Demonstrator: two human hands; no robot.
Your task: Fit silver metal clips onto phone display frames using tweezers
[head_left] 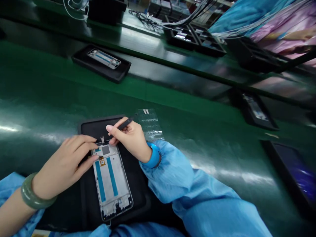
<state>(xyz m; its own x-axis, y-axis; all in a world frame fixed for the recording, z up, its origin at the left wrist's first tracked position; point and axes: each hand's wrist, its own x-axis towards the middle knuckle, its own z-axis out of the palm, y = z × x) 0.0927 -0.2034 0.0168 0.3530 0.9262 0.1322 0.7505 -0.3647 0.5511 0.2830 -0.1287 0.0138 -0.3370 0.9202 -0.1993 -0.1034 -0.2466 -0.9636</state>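
The phone midframe (107,184) lies on a black tray (139,197) at the near edge of the green table (187,128). The left hand (65,161) has its fingertips at the midframe's far left corner; whether they pinch it, I cannot tell. The right hand (130,138) grips a black pen-like tool (125,123) above the far end. Just beyond the right wrist lies a clear film sheet (151,126).

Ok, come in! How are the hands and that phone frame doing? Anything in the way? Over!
Left hand at upper part of phone frame. Right hand holding dark tool. Frame lying in black tray. No blockage seen; plastic sheet beside tray.
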